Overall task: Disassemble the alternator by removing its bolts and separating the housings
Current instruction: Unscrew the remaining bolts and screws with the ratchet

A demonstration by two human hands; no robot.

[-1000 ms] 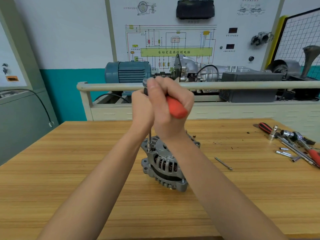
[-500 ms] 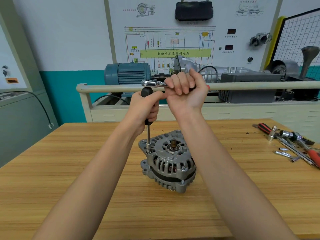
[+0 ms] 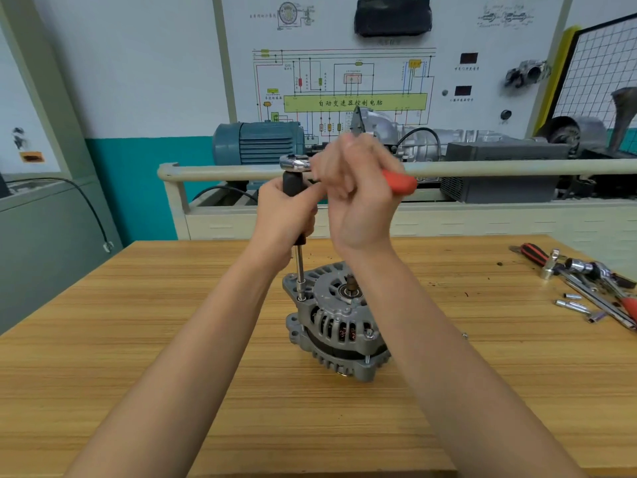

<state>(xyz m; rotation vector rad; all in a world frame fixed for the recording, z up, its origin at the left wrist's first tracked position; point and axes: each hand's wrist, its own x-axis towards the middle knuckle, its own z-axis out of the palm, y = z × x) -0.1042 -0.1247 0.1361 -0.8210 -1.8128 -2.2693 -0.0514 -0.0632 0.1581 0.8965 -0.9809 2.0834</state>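
Loosening a bolt: left hand [image 3: 286, 215] grips the driver [image 3: 299, 267], right hand [image 3: 358, 198] grips the ratchet [image 3: 396, 182]. Keep the driver plumb on the alternator [image 3: 336, 322].

— What do we see of ourselves here?

— Two bare forearms, coming in from the bottom edge, with no sleeves on any part that shows.

— Anything on the wrists?

— No watch, no strap, no bracelet that we can make out. The left hand [image 3: 286, 215] and the right hand [image 3: 358, 198] are both ungloved.

— Rings? Nails?

— We can make out no rings on the fingers that show. The right hand is blurred, so we cannot tell finer details such as the nails.

— Clothing at all?

— None shows; the upper arms lie outside the picture.
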